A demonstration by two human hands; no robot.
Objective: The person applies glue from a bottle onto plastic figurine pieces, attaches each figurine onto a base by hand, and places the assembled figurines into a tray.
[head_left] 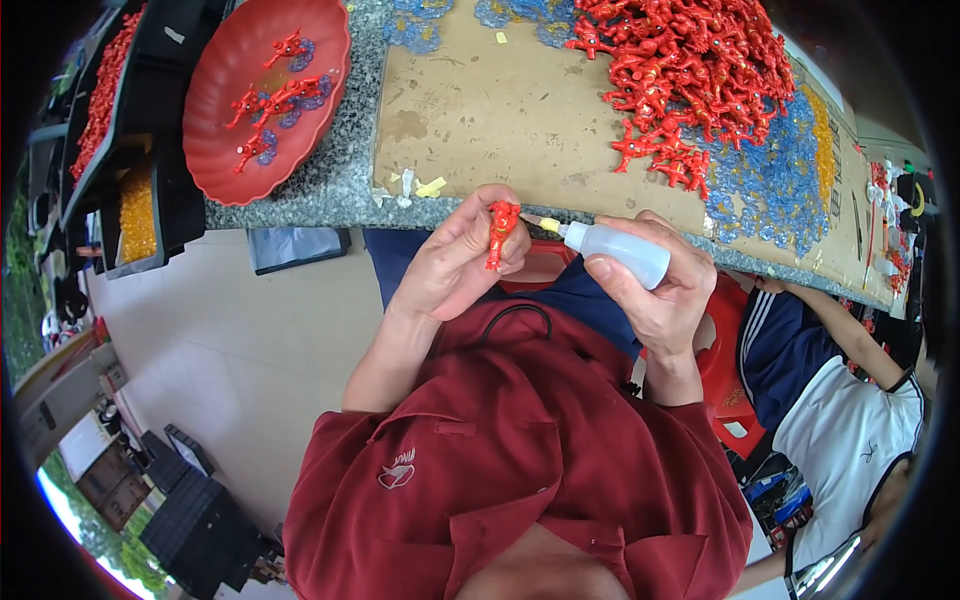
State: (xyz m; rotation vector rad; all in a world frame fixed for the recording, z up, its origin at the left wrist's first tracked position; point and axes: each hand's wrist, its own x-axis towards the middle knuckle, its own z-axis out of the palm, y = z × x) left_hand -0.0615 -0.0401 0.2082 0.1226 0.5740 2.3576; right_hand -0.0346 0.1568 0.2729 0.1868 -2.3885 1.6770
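Between the fingertips of my left hand (462, 255) is a small red plastic figure (501, 232), held upright just off the table's near edge. My right hand (668, 285) grips a translucent squeeze bottle (622, 254) lying almost level, its thin nozzle (541, 221) pointing left. The nozzle's tip reaches the figure's upper part; whether it touches cannot be made out. On a red scalloped plate (215, 105) at the left lie several red figures (258, 148) with clear bluish pieces by them.
A big heap of red figures (690, 70) covers the far right of the cardboard sheet (490, 120), beside many clear blue pieces (770, 190). Black bins (165, 200) with red and amber parts stand at the left. Another person (840, 390) sits at the right by the granite table (310, 195).
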